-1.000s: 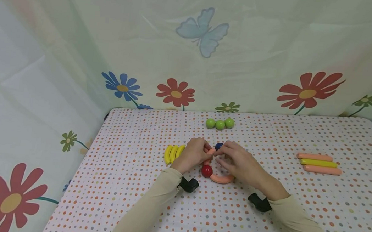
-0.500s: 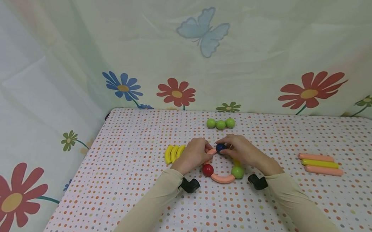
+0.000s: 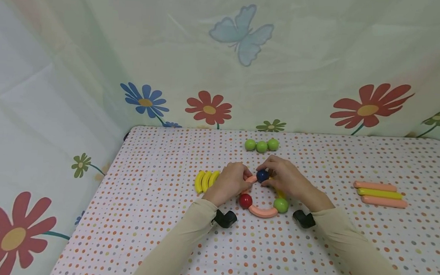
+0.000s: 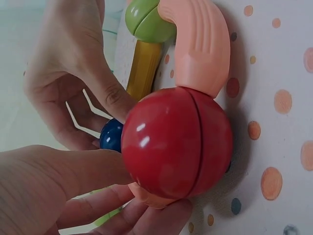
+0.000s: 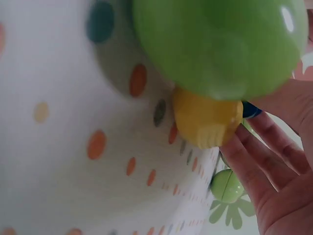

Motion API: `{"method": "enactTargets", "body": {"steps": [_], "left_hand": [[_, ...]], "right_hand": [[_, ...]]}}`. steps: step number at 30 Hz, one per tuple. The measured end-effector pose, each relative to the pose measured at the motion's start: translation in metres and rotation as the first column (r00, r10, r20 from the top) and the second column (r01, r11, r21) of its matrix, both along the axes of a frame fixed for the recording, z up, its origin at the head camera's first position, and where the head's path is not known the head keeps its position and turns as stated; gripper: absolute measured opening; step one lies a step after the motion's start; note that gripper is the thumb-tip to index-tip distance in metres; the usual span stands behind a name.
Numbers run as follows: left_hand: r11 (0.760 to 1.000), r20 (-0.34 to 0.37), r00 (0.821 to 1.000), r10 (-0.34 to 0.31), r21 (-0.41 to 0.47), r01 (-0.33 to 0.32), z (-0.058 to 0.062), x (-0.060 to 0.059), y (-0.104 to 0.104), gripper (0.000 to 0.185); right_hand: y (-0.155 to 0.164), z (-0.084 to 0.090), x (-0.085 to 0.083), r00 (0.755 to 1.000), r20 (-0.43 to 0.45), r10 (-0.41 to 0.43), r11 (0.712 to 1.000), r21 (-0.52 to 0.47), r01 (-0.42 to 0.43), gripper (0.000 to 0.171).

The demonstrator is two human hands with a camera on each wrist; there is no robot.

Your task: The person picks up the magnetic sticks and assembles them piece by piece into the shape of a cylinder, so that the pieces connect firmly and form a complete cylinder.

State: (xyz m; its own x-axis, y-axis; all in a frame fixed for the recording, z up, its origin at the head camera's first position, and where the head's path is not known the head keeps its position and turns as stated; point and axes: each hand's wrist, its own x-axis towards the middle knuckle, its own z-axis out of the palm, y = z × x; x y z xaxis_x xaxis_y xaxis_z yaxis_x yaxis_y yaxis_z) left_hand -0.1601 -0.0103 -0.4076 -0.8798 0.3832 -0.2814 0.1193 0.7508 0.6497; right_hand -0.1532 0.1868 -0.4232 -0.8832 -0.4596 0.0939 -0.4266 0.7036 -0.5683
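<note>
Near frame centre, the right hand [image 3: 286, 176] pinches the blue ball [image 3: 262, 176], upper right of the pink arc [image 3: 252, 179] the left hand [image 3: 230, 179] grips.

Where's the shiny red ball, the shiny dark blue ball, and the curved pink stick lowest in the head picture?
Shiny red ball [image 4: 166, 144]: left wrist view, its rounded middle.
Shiny dark blue ball [image 3: 262, 176]: head view, its visible middle.
Curved pink stick [image 3: 263, 212]: head view, middle of its bend.
</note>
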Motion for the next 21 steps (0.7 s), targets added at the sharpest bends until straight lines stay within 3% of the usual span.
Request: {"method": "enactTargets", "body": {"steps": [5, 10, 15, 17, 21], "left_hand": [[1.000, 0.003, 1.000, 0.001, 0.021, -0.001, -0.001, 0.000, -0.001, 0.020], [0.999, 0.015, 1.000, -0.003, 0.032, 0.002, -0.002, 0.001, 0.000, 0.021], [0.999, 0.002, 1.000, -0.011, 0.037, 0.011, -0.002, 0.002, 0.000, 0.021], [0.999, 0.005, 1.000, -0.011, 0.042, 0.010, -0.002, 0.002, -0.001, 0.021], [0.999, 0.021, 1.000, 0.000, 0.041, -0.001, -0.001, 0.002, -0.001, 0.021]], "right_hand": [[0.000, 0.003, 0.005, 1.000, -0.019, -0.007, 1.000, 0.023, 0.008, 0.033], [0.012, 0.016, 0.020, 1.000, 0.024, 0.002, 1.000, -0.028, -0.001, 0.025], [0.030, 0.030, 0.039, 0.987, 0.070, 0.145, 0.989, 0.003, -0.145, 0.024], [0.034, 0.030, 0.046, 0.979, 0.050, 0.199, 0.979, 0.036, -0.201, 0.028], [0.037, 0.023, 0.057, 0.972, -0.002, 0.235, 0.968, 0.094, -0.234, 0.037]]}}
